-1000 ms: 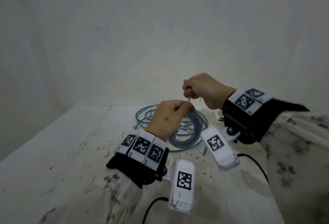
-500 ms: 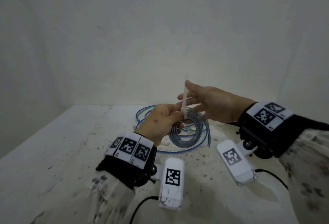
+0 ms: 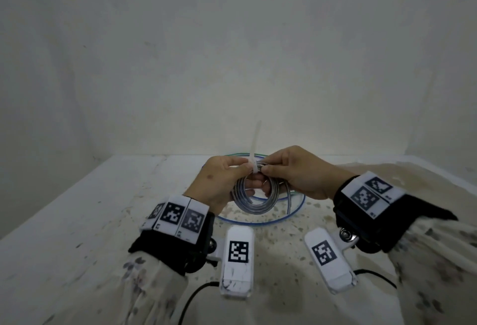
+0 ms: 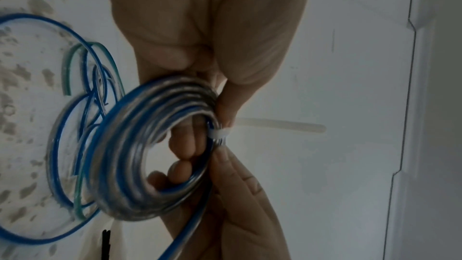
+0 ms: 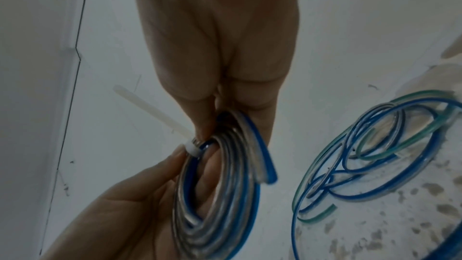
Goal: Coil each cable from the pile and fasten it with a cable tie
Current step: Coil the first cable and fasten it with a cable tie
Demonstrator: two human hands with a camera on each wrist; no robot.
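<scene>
A coiled cable (image 3: 254, 204) of clear and blue strands hangs between both hands above the table. A white cable tie (image 3: 254, 144) is looped round the top of the coil, its tail sticking up free. My left hand (image 3: 245, 169) pinches the coil at the tie's head, with fingers through the ring. My right hand (image 3: 268, 168) pinches the strands just right of the tie. The left wrist view shows the coil (image 4: 150, 145), the tie head (image 4: 220, 132) and its tail (image 4: 280, 127). In the right wrist view the coil (image 5: 212, 195) and tie (image 5: 150, 110) are close up.
Loose blue and green cables (image 3: 296, 211) lie in wide loops on the speckled white table (image 3: 103, 221) under and behind the hands, also seen as a pile (image 5: 375, 155). White walls close in behind and on the left. Black leads trail from the wrist cameras near the front edge.
The right hand pulled the tie's tail upward, let it go, then came down and now pinches the coil beside the tie. The left hand kept holding the coil.
</scene>
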